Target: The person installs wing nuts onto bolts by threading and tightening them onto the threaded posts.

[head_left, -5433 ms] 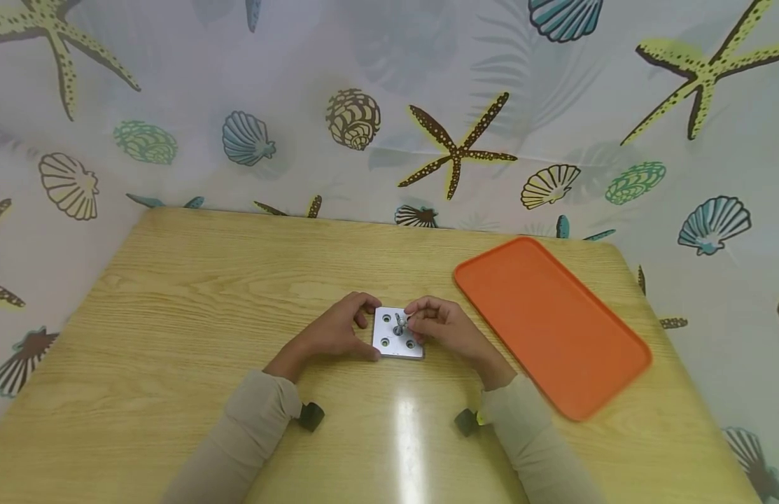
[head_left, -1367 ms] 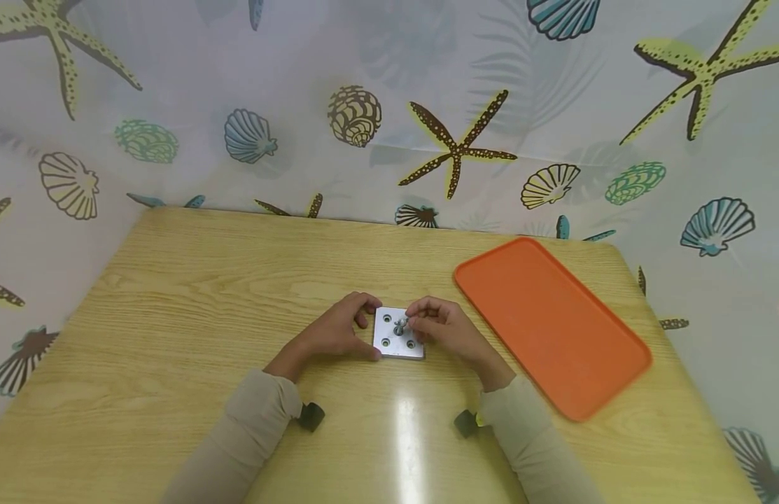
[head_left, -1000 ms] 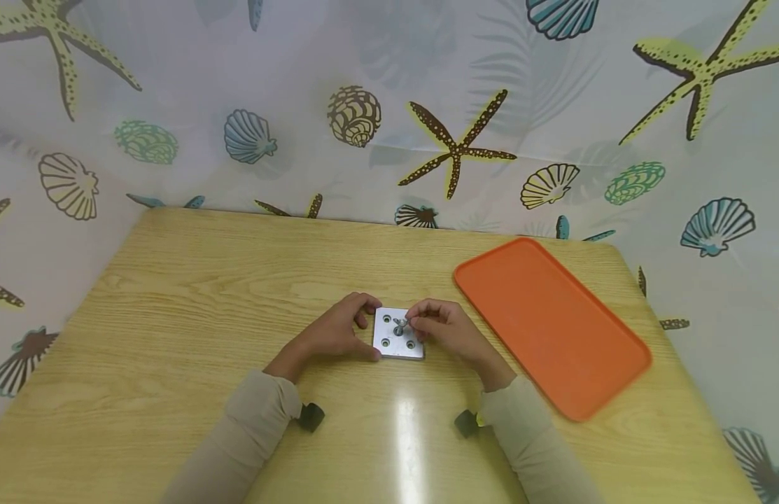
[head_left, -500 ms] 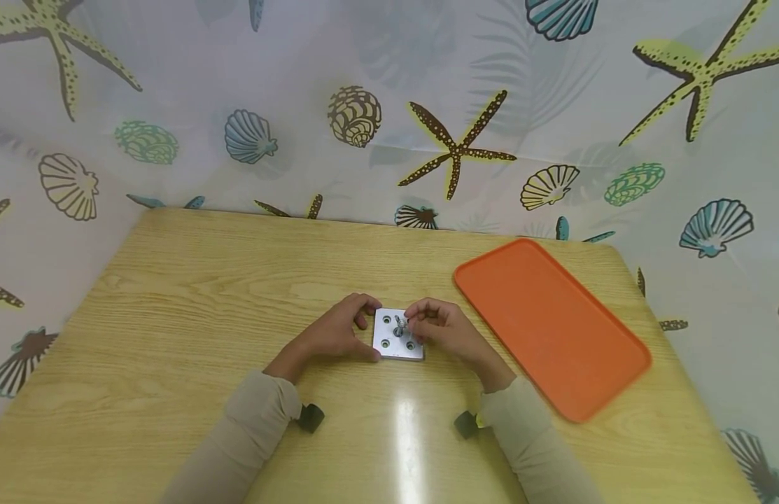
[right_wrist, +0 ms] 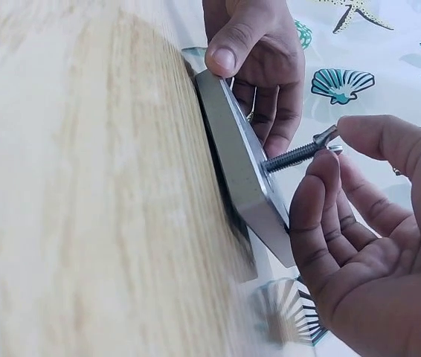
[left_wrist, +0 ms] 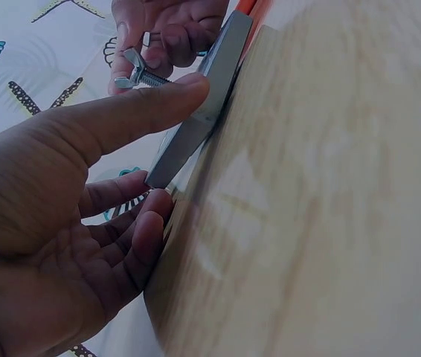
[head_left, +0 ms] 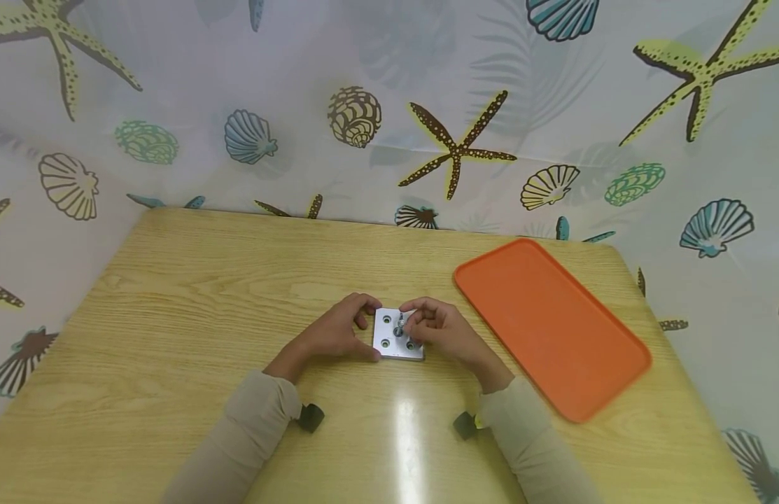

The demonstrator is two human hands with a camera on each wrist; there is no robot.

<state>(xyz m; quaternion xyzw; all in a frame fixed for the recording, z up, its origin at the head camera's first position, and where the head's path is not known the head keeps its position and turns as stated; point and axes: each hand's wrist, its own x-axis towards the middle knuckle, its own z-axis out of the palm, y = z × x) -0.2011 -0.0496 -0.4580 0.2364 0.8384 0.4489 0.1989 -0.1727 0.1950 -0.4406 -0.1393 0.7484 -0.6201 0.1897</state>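
A square silver metal plate (head_left: pixel 381 332) with holes near its corners lies on the wooden table. From its middle rises a wing screw (right_wrist: pixel 292 158), with a stretch of thread showing between plate and head in the right wrist view. My left hand (head_left: pixel 339 329) grips the plate from the left side, thumb at the near corner and fingers at the far one. My right hand (head_left: pixel 447 332) pinches the wing screw's head between thumb and fingertips. In the left wrist view the wings (left_wrist: pixel 130 68) stick out beside the right fingers.
An orange tray (head_left: pixel 553 329) lies at an angle on the right of the wooden table (head_left: pixel 238 273). Behind the table hangs a pale cloth (head_left: pixel 301 63) printed with shells and starfish. Dark wrist cameras sit under both cuffs.
The wings of the screw have turned between frames as the right fingers shift around its head. Now those fingers reach slightly farther left over the plate. Left hand and plate stay nearly still.
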